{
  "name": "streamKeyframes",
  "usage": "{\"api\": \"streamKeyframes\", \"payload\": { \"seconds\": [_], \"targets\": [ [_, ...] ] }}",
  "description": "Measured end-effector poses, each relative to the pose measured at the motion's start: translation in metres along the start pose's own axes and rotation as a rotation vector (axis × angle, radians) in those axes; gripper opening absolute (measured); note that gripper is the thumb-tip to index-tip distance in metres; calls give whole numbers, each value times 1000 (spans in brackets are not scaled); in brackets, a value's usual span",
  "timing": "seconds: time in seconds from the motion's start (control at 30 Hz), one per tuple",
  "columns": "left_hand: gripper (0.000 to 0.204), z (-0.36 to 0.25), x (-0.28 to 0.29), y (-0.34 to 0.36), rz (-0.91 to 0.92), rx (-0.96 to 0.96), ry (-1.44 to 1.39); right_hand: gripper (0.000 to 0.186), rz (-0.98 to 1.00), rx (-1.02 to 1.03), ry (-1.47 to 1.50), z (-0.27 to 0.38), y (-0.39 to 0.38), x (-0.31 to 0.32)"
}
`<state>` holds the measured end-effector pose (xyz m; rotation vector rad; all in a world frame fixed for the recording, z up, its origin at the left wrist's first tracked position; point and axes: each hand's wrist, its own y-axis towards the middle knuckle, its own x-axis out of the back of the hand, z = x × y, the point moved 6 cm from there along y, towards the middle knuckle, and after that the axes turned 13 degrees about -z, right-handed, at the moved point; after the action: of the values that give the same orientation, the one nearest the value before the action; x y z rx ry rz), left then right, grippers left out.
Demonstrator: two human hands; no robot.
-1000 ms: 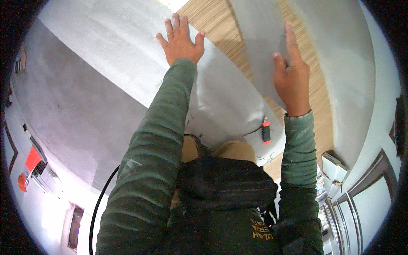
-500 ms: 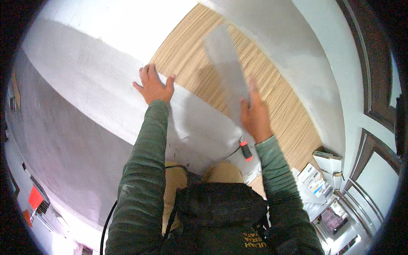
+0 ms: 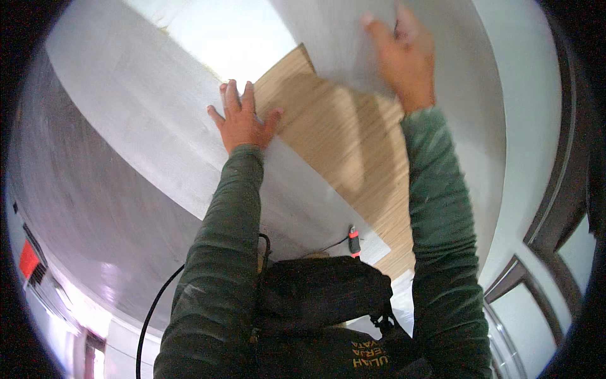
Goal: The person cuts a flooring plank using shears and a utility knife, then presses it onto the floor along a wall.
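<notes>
My left hand (image 3: 243, 123) lies with its fingers spread on a pale grey sheet (image 3: 303, 183), beside a wood-grain sheet (image 3: 341, 145). Its fingertips reach close to where the two meet. Farther off to the right, my right hand (image 3: 407, 60) is blurred, thumb and fingers closed on a flat grey strip (image 3: 341, 47). The strip seems to cover part of the far end of the wood-grain sheet; its outline blends into the grey surface behind. A tool with a black and red handle (image 3: 354, 242) lies near my body, beside the wood-grain sheet.
A black cable (image 3: 158, 297) curves past my left forearm. A black bag (image 3: 322, 290) hangs at my front. Along the right stand a pale wall (image 3: 524, 95) and dark-framed panels (image 3: 565, 234). A bright white area (image 3: 221, 31) lies beyond my left hand.
My right hand has moved away from me and slightly right with the grey strip. My left hand has shifted a little right, still spread. The view has turned.
</notes>
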<state>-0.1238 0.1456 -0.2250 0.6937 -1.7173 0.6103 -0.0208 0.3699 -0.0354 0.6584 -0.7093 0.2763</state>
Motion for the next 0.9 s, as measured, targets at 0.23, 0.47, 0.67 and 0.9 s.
{"api": "streamKeyframes", "payload": {
  "seconds": [0.23,0.47,0.67,0.9],
  "targets": [
    [94,17,-5,0,-19,41,-138,38,182,80,462,39,95,-135],
    [93,21,-16,-2,-10,78,-177,38,313,116,268,16,88,-163],
    [93,19,-11,-2,-27,56,-252,43,369,229,209,33,99,-177],
    [93,21,-41,-17,-39,73,-259,40,403,271,-9,-1,73,-186]
  ]
}}
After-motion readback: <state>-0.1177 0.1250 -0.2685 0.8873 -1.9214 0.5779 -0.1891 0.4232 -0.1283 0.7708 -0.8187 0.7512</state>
